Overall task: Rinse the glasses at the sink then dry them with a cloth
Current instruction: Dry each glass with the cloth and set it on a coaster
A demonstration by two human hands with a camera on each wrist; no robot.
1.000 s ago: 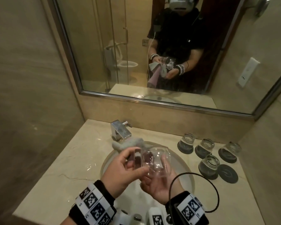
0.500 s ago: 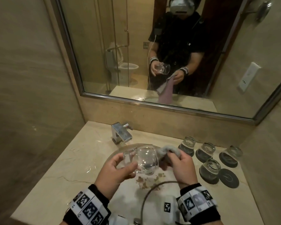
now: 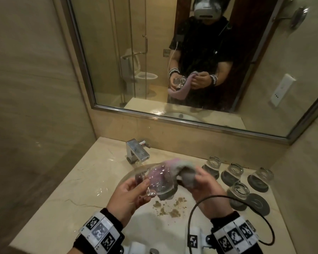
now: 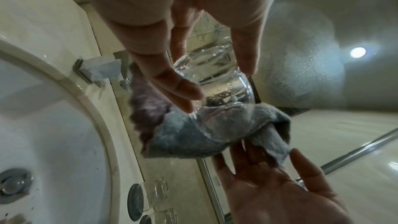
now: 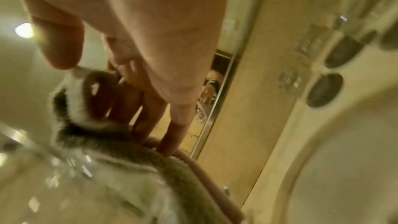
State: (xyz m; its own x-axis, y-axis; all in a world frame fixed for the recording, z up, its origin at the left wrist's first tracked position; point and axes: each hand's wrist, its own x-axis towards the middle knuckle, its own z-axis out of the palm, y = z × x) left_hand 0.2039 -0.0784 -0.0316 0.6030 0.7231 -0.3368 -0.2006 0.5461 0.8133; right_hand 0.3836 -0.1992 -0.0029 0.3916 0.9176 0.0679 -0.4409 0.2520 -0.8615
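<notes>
My left hand (image 3: pixel 132 191) grips a clear round glass (image 3: pixel 157 180) on its side above the sink basin (image 3: pixel 151 230). A pink and grey cloth (image 3: pixel 184 171) is pushed into the glass's mouth and bunches out to the right, where my right hand (image 3: pixel 204 186) holds it between thumb and fingers. In the left wrist view the glass (image 4: pixel 217 81) carries water drops, with the cloth (image 4: pixel 193 135) wrapped round its open end and the thumb and fingers of my left hand (image 4: pixel 193 77) around its body. The right wrist view shows my right hand (image 5: pixel 120 91) on the cloth (image 5: pixel 90 108).
Several clear glasses (image 3: pixel 211 166) stand upside down on dark round coasters (image 3: pixel 259 203) on the counter at the right. A chrome faucet (image 3: pixel 137 152) sits behind the basin. Brown crumbs (image 3: pixel 170 208) lie in the sink. A large mirror (image 3: pixel 173 61) covers the back wall.
The glass went from both hands to the left hand alone. My right hand took the cloth on the right and has pushed it into the glass's mouth.
</notes>
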